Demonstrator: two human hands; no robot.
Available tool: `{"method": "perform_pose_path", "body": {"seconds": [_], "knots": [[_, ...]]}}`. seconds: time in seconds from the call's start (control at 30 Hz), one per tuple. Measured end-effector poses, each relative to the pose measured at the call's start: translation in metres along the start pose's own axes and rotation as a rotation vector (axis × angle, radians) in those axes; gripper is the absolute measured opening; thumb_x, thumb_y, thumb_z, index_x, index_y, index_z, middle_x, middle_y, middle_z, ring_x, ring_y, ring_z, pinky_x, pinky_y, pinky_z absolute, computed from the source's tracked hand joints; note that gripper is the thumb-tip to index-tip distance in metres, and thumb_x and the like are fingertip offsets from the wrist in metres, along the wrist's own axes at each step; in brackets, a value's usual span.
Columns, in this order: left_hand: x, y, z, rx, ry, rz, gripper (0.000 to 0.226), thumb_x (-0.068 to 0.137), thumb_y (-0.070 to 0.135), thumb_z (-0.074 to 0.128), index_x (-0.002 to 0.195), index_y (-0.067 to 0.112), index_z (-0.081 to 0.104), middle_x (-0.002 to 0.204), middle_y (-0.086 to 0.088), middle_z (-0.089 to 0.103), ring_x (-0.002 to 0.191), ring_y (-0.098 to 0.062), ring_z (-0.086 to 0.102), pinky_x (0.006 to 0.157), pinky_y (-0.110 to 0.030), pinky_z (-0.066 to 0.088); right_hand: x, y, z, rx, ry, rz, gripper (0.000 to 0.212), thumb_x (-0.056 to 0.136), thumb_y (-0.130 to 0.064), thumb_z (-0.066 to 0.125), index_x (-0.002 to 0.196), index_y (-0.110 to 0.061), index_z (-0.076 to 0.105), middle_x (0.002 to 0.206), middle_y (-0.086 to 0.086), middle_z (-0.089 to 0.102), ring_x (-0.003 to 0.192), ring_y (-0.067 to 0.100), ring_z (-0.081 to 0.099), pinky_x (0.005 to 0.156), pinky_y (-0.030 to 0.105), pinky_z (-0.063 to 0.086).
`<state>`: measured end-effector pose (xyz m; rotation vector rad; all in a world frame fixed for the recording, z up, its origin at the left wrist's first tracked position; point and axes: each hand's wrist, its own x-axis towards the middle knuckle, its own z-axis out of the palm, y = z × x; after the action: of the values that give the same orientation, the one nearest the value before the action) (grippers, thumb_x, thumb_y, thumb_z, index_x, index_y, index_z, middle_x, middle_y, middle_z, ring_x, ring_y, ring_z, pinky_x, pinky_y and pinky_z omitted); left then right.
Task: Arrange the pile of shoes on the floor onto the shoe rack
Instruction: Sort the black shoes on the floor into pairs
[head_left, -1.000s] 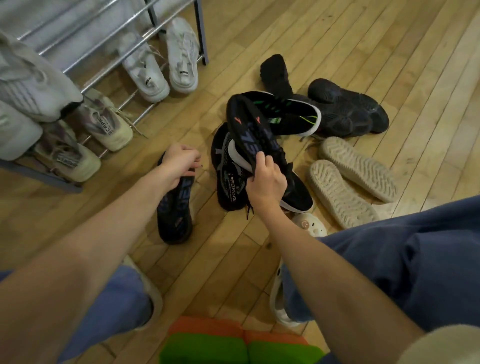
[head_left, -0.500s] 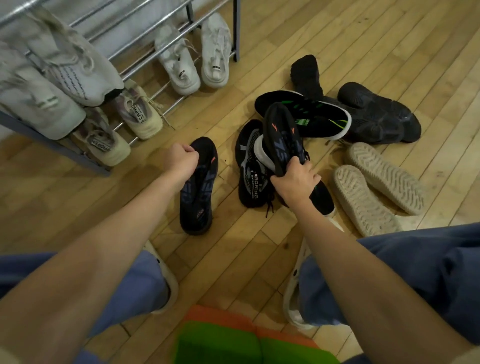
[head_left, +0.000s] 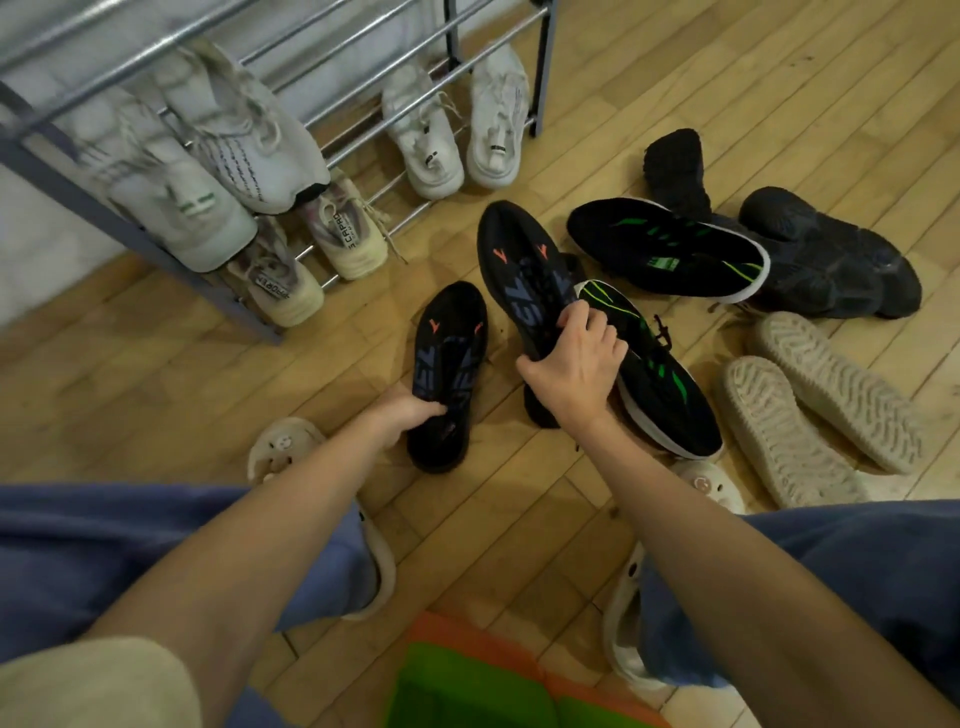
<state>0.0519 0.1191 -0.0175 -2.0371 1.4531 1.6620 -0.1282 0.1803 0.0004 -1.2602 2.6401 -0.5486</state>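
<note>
Two black sneakers with blue lettering and orange marks are in my hands. My left hand (head_left: 402, 413) grips the heel end of one black sneaker (head_left: 449, 358) that lies on the wooden floor. My right hand (head_left: 574, 364) grips the second black sneaker (head_left: 519, 260), lifted with its toe pointing away from me. Behind it lie two black shoes with green stripes (head_left: 670, 249), a black pair (head_left: 821, 260) and two beige slippers (head_left: 810, 405) turned sole up. The metal shoe rack (head_left: 171, 244) stands at the upper left with several white and beige sneakers on it.
My knees in blue trousers and my white clogs (head_left: 283, 447) frame the bottom of the view. An orange and green object (head_left: 467, 680) lies at the bottom centre. Bare wooden floor stretches left of the held shoes, in front of the rack.
Both hands have shifted with their sneakers; the right one raised its shoe higher, toe toward the rack. My left hand now holds its shoe by the heel. My view moved closer to the rack.
</note>
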Motion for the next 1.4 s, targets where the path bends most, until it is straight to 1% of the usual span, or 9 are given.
{"method": "perform_pose_path", "body": {"seconds": [0.27, 0.43, 0.57, 0.73, 0.9, 0.97, 1.07, 1.2, 1.4], "knots": [[0.001, 0.002, -0.016, -0.151, -0.045, -0.093, 0.054, 0.087, 0.007, 0.061, 0.139, 0.004, 0.043, 0.137, -0.014, 0.052, 0.123, -0.031, 0.050, 0.101, -0.042, 0.044, 0.042, -0.019, -0.039, 0.116, -0.197, 0.238, 0.072, 0.063, -0.043, 0.076, 0.120, -0.013, 0.041, 0.120, 0.012, 0.057, 0.115, 0.037, 0.052, 0.102, 0.049, 0.034], [-0.043, 0.063, -0.050, -0.106, 0.053, 0.036, 0.038, 0.092, 0.003, 0.051, 0.129, 0.003, 0.041, 0.115, -0.014, 0.054, 0.098, -0.029, 0.055, 0.061, -0.043, 0.053, 0.083, -0.041, -0.103, 0.370, -0.286, 0.355, 0.083, 0.068, -0.044, 0.072, 0.131, -0.008, 0.032, 0.120, 0.014, 0.054, 0.119, 0.040, 0.050, 0.106, 0.053, 0.034], [-0.084, 0.111, -0.074, -0.041, 0.149, 0.195, 0.029, 0.094, -0.001, 0.048, 0.122, 0.004, 0.044, 0.114, -0.018, 0.054, 0.088, -0.025, 0.053, 0.067, -0.039, 0.049, 0.099, -0.055, -0.143, 0.536, -0.280, 0.306, 0.079, 0.072, -0.039, 0.073, 0.133, -0.009, 0.033, 0.100, 0.007, 0.045, 0.104, 0.031, 0.053, 0.097, 0.050, 0.045], [-0.118, 0.167, -0.100, -0.127, 0.225, 0.322, 0.024, 0.095, 0.001, 0.045, 0.119, 0.000, 0.047, 0.100, -0.015, 0.057, 0.076, -0.025, 0.055, 0.051, -0.036, 0.044, 0.115, -0.069, -0.166, 0.556, -0.288, 0.111, 0.060, 0.079, -0.036, 0.068, 0.132, -0.021, 0.046, 0.109, 0.005, 0.054, 0.096, 0.022, 0.049, 0.091, 0.040, 0.045], [-0.101, 0.211, -0.125, -0.316, 0.261, 0.437, 0.034, 0.095, 0.000, 0.044, 0.129, 0.002, 0.046, 0.119, -0.019, 0.058, 0.102, -0.034, 0.060, 0.073, -0.044, 0.051, 0.144, -0.093, -0.152, 0.435, -0.191, -0.087, 0.055, 0.085, -0.039, 0.061, 0.136, -0.026, 0.046, 0.100, -0.005, 0.050, 0.081, 0.013, 0.045, 0.053, 0.022, 0.028], [-0.086, 0.218, -0.131, -0.340, 0.208, 0.474, 0.031, 0.095, 0.000, 0.041, 0.125, 0.003, 0.050, 0.114, -0.015, 0.060, 0.096, -0.028, 0.061, 0.077, -0.042, 0.051, 0.160, -0.104, -0.138, 0.426, -0.185, -0.120, 0.055, 0.086, -0.039, 0.060, 0.137, -0.025, 0.045, 0.103, -0.004, 0.054, 0.082, 0.013, 0.049, 0.057, 0.024, 0.035], [-0.052, 0.229, -0.133, -0.305, 0.325, 0.470, 0.041, 0.096, 0.005, 0.039, 0.137, 0.005, 0.038, 0.132, -0.014, 0.052, 0.116, -0.029, 0.053, 0.094, -0.038, 0.047, 0.191, -0.121, -0.112, 0.364, -0.147, -0.171, 0.054, 0.085, -0.038, 0.059, 0.136, -0.025, 0.046, 0.113, -0.001, 0.061, 0.091, 0.018, 0.057, 0.072, 0.030, 0.046], [-0.006, 0.246, -0.130, -0.385, 0.446, 0.438, 0.045, 0.098, 0.009, 0.035, 0.143, 0.007, 0.028, 0.136, -0.016, 0.048, 0.121, -0.030, 0.049, 0.099, -0.037, 0.043, 0.245, -0.147, -0.080, 0.250, -0.074, -0.214, 0.052, 0.085, -0.039, 0.056, 0.134, -0.026, 0.045, 0.119, 0.005, 0.062, 0.113, 0.031, 0.057, 0.097, 0.045, 0.038], [0.034, 0.285, -0.134, -0.670, 0.639, 0.361, 0.044, 0.100, 0.012, 0.037, 0.144, 0.006, 0.032, 0.144, -0.012, 0.042, 0.128, -0.029, 0.045, 0.103, -0.032, 0.037, 0.320, -0.180, -0.054, 0.219, -0.028, -0.279, 0.051, 0.079, -0.041, 0.058, 0.127, -0.022, 0.051, 0.117, 0.009, 0.063, 0.110, 0.035, 0.058, 0.095, 0.052, 0.046]]}}
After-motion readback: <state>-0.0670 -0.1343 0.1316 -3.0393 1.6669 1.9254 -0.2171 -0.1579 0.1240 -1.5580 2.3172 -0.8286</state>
